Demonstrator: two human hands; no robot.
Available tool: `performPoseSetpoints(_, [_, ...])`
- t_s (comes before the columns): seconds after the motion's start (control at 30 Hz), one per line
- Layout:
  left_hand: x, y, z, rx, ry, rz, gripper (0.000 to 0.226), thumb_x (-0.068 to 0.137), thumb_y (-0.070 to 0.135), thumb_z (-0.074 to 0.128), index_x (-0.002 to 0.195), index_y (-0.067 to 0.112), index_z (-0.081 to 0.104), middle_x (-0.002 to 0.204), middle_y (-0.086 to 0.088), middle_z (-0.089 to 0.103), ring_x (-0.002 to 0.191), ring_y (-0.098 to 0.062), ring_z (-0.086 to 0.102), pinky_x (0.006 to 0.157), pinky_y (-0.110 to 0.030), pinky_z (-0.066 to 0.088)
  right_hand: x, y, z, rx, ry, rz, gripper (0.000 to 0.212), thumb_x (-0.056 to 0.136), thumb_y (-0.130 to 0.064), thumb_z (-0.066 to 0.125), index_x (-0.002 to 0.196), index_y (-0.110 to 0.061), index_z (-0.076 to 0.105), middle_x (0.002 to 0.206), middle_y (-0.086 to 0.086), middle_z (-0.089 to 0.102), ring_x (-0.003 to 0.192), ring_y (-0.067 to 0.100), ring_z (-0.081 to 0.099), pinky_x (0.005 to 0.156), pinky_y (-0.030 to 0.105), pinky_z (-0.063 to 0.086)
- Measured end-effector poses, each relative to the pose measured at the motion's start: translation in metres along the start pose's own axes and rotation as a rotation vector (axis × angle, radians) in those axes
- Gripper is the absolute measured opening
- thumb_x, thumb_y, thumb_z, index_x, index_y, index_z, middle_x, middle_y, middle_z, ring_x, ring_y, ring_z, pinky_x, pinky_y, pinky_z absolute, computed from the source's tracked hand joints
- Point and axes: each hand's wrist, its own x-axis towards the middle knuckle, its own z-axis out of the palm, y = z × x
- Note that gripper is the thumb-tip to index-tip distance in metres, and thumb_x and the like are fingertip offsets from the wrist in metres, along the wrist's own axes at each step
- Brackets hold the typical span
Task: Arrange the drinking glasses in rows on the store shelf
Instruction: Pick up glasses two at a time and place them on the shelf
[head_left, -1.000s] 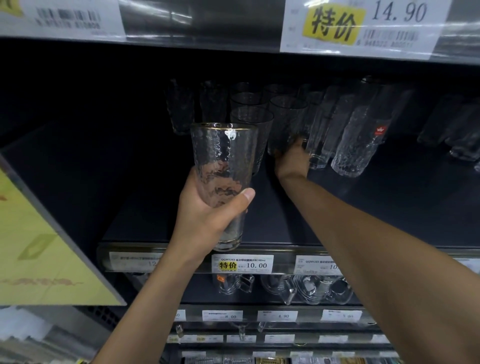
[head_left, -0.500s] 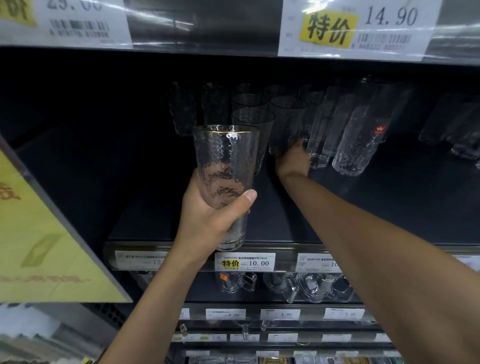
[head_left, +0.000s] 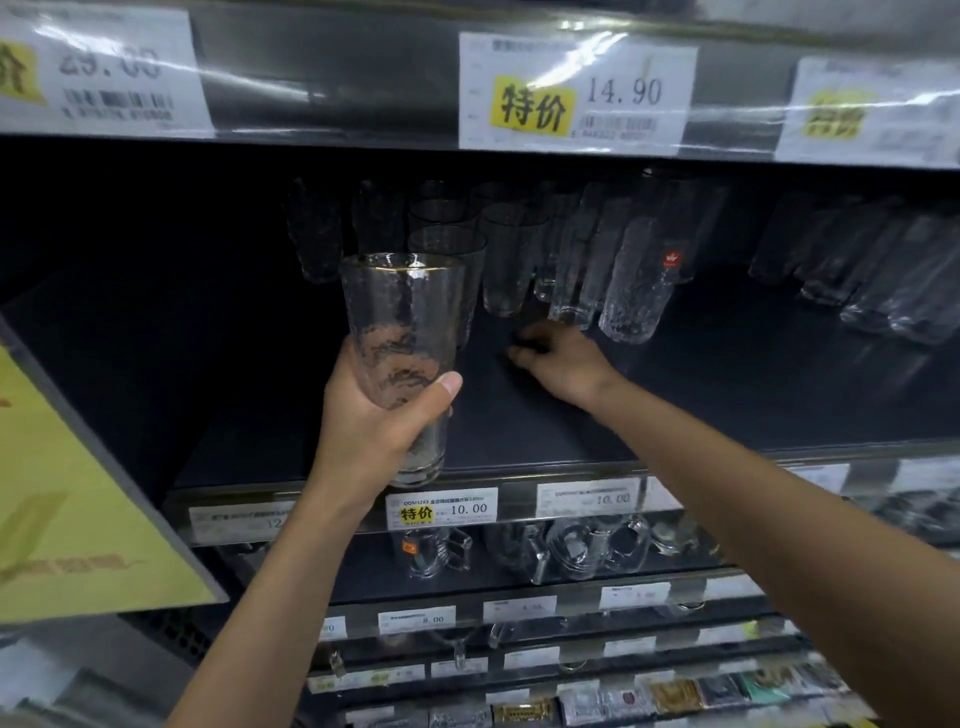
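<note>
Centre frame, my left hand (head_left: 371, 436) has its fingers (head_left: 343, 376) wrapped round the glass (head_left: 402, 322), upright above the shelf (head_left: 675, 405) lip. Just right, my right hand (head_left: 569, 366) sits low, loosely curled, apparently empty. Beyond, the rows (head_left: 511, 260) stand tight. Pushing the glass in could clip a neighbour and topple it.

Left hand (head_left: 374, 431) grips a gold-rimmed glass (head_left: 402, 332) upright; right hand (head_left: 566, 364), loosely curled, hangs near shelved glasses (head_left: 511, 260)

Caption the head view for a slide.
Left hand grips a gold-rimmed textured glass before the dark shelf; right hand, holding nothing, near the standing glasses.
</note>
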Motion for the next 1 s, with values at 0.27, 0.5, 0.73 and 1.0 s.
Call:
performPoseSetpoints(0.27, [-0.007, 0.013, 0.057, -0.020, -0.091, -0.021, 0.056, 0.075, 0.017, 0.084, 0.120, 0.010, 0.053, 0.086, -0.002, 0.070, 0.073, -0.021, 0.070, 0.075, -0.040, 0.057, -0.082, 0.067, -0.111, -0.164, -0.126, 0.001, 0.052, 0.082, -0.057, 0.068, 0.123, -0.024, 0.065, 0.115, -0.009, 0.068, 0.107, 0.006, 0.062, 0.097, 0.019, 0.045])
performPoseSetpoints(0.5, [-0.019, 0.011, 0.152, 0.046, -0.096, -0.042, 0.063, 0.068, 0.059, 0.073, 0.120, 0.032, 0.050, 0.111, -0.006, 0.069, 0.101, -0.032, 0.069, 0.095, -0.057, 0.052, -0.101, 0.145, -0.191, -0.268, -0.068, 0.044, 0.052, 0.083, -0.061, 0.065, 0.122, -0.027, 0.064, 0.108, -0.009, 0.065, 0.105, 0.011, 0.061, 0.088, 0.022, 0.045])
performPoseSetpoints(0.73, [-0.030, 0.002, 0.261, 0.099, -0.061, -0.061, 0.058, 0.079, 0.060, 0.063, 0.125, 0.030, 0.042, 0.114, -0.004, 0.066, 0.104, -0.019, 0.067, 0.100, -0.047, 0.052, -0.082, 0.215, -0.254, -0.305, -0.132, 0.030, 0.066, 0.082, -0.068, 0.060, 0.132, -0.025, 0.059, 0.131, -0.002, 0.062, 0.122, 0.018, 0.055, 0.096, 0.024, 0.041])
performPoseSetpoints(1.0, [-0.025, -0.009, 0.340, 0.198, -0.039, -0.143, 0.063, 0.083, 0.054, 0.063, 0.131, 0.028, 0.031, 0.114, 0.010, 0.060, 0.109, -0.010, 0.062, 0.099, -0.036, 0.052, -0.032, 0.261, -0.281, -0.258, -0.212, -0.013, 0.067, 0.089, -0.069, 0.049, 0.141, -0.026, 0.051, 0.149, -0.001, 0.046, 0.137, 0.021, 0.043, 0.099, 0.025, 0.032])
